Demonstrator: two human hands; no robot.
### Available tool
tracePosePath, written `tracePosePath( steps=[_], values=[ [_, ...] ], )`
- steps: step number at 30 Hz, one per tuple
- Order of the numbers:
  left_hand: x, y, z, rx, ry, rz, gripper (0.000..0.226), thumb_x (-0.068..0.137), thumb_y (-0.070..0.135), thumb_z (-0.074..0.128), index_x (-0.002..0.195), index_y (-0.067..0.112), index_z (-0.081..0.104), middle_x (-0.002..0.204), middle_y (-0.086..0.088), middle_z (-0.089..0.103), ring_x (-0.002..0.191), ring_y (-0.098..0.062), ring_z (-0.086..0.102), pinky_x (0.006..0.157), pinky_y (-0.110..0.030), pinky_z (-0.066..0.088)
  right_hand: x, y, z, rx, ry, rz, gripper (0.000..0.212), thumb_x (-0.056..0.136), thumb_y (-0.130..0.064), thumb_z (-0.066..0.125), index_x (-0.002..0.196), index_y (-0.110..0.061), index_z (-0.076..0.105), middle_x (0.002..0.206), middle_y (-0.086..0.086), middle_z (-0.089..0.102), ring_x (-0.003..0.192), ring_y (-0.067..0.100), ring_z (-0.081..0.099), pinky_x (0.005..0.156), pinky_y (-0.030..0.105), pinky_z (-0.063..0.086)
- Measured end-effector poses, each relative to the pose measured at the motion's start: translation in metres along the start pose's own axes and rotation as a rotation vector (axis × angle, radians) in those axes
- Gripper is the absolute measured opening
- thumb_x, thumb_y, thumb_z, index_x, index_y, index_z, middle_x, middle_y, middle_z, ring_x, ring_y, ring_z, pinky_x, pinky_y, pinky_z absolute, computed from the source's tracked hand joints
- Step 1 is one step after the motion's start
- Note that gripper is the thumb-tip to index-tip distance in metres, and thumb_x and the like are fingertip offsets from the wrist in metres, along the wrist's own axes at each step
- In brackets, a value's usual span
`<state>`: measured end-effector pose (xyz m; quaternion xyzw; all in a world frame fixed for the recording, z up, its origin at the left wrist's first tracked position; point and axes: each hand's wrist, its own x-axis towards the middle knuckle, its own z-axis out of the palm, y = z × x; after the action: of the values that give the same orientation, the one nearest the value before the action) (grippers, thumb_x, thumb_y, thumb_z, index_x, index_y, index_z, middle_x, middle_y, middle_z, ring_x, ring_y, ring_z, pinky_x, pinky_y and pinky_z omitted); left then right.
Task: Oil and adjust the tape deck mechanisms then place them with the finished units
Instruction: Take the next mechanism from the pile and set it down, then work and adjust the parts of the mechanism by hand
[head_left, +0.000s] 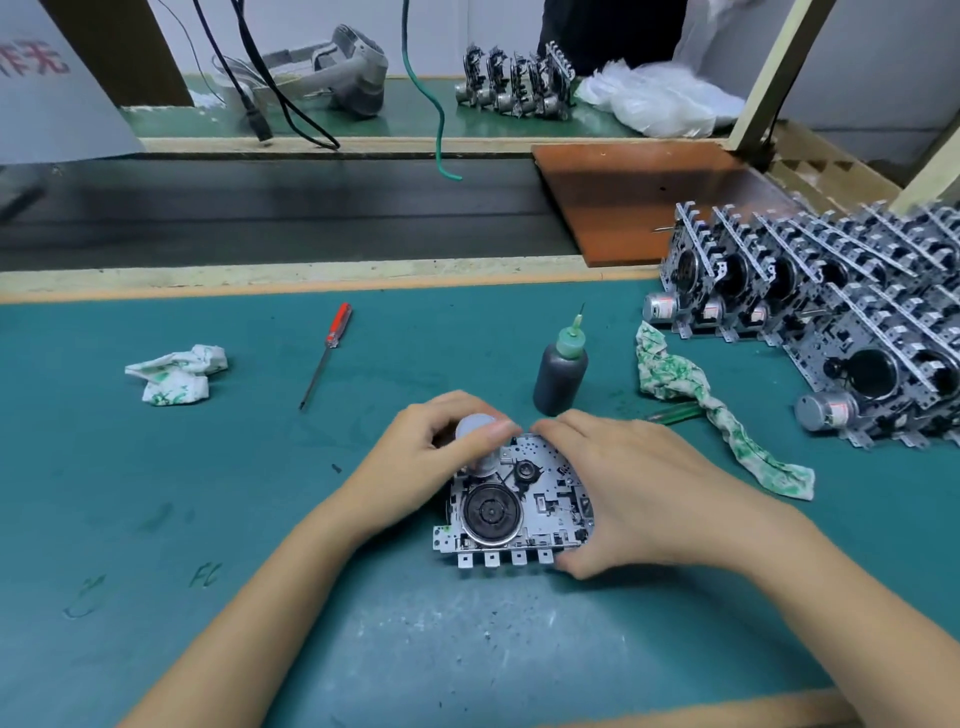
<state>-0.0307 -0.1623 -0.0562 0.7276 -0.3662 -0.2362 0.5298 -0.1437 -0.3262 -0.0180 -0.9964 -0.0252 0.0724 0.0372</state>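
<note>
The flat silver metal tape deck mechanism (519, 506) with its black flywheel lies on the teal worktop (208, 493) close before me. My right hand (639, 488) curls its grip round the right edge to steady it; my left hand (441, 452) pinches the grey motor can at its top corner. Beyond stands the dark oil bottle with a green nozzle (561, 374), within reach. Farther right, rows of grey mechanisms (831, 312) stand on edge, probably the finished units.
</note>
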Motion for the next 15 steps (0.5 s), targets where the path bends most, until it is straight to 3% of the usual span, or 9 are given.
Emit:
tracePosePath(
  steps=[2,4,7,9,10,12,13,15],
  values=[
    [0.001,0.000,-0.002,-0.125,-0.001,-0.036,0.038,0.080,0.053,0.050,0.092,0.026,0.074,0.096,0.007,0.071,0.096,-0.008,0.063,0.090,-0.022,0.045,0.001,-0.001,-0.005,0.008,0.014,-0.007,0.085,0.055,-0.067,0.067,0.126,-0.028,0.041,0.111,-0.011,0.052,0.101,0.016,0.055,0.081,0.031,0.043],
    [0.002,0.000,-0.006,-0.399,-0.016,-0.165,0.053,0.080,0.060,0.044,0.091,0.020,0.077,0.097,-0.004,0.074,0.096,-0.019,0.067,0.092,-0.034,0.049,0.000,0.001,-0.010,0.190,-0.016,-0.003,0.081,0.054,-0.066,0.072,0.122,-0.029,0.047,0.110,-0.015,0.057,0.102,0.013,0.056,0.086,0.030,0.043],
    [0.001,0.002,-0.008,-0.847,-0.194,-0.267,0.089,0.064,0.082,0.048,0.097,0.003,0.074,0.108,-0.024,0.068,0.104,-0.034,0.064,0.092,-0.043,0.051,0.001,-0.004,-0.011,0.988,-0.166,-0.105,0.065,0.054,-0.040,0.083,0.113,-0.025,0.060,0.116,-0.014,0.064,0.107,0.005,0.062,0.096,0.024,0.047],
    [-0.002,0.002,-0.007,-0.973,-0.336,-0.252,0.097,0.057,0.089,0.051,0.105,0.009,0.073,0.116,-0.039,0.056,0.109,-0.053,0.054,0.097,-0.058,0.043,0.006,-0.014,-0.003,1.413,-0.284,-0.199,0.071,0.051,-0.038,0.084,0.114,-0.014,0.061,0.123,0.000,0.060,0.112,0.015,0.059,0.098,0.032,0.047],
    [-0.004,0.001,-0.005,-1.038,-0.405,-0.246,0.097,0.054,0.091,0.051,0.110,0.014,0.069,0.104,-0.041,0.059,0.097,-0.054,0.057,0.089,-0.060,0.047,0.010,-0.021,0.003,1.582,-0.366,-0.240,0.084,0.051,-0.046,0.085,0.119,-0.005,0.056,0.127,0.012,0.057,0.116,0.023,0.056,0.102,0.040,0.044],
    [-0.010,0.000,-0.004,-1.323,-0.504,-0.252,0.101,0.052,0.081,0.068,0.122,0.014,0.042,0.060,-0.018,0.056,0.062,-0.028,0.064,0.061,-0.041,0.057,0.015,-0.034,0.014,1.856,-0.530,-0.282,0.092,0.058,-0.055,0.082,0.127,-0.004,0.048,0.129,0.015,0.056,0.119,0.025,0.053,0.107,0.045,0.039],
    [-0.011,0.001,-0.005,-1.439,-0.517,-0.252,0.110,0.051,0.073,0.076,0.130,0.012,0.029,0.064,-0.014,0.055,0.063,-0.027,0.066,0.058,-0.037,0.057,0.017,-0.036,0.019,1.890,-0.556,-0.268,0.090,0.059,-0.057,0.080,0.127,-0.007,0.047,0.127,0.008,0.059,0.117,0.021,0.056,0.106,0.041,0.041],
    [-0.012,0.004,-0.007,-1.491,-0.520,-0.214,0.119,0.054,0.069,0.078,0.142,0.008,0.027,0.119,-0.025,0.054,0.097,-0.039,0.063,0.079,-0.046,0.052,0.018,-0.033,0.023,1.752,-0.500,-0.165,0.089,0.055,-0.062,0.079,0.119,-0.009,0.050,0.117,-0.004,0.064,0.109,0.009,0.060,0.099,0.027,0.046]
  ],
)
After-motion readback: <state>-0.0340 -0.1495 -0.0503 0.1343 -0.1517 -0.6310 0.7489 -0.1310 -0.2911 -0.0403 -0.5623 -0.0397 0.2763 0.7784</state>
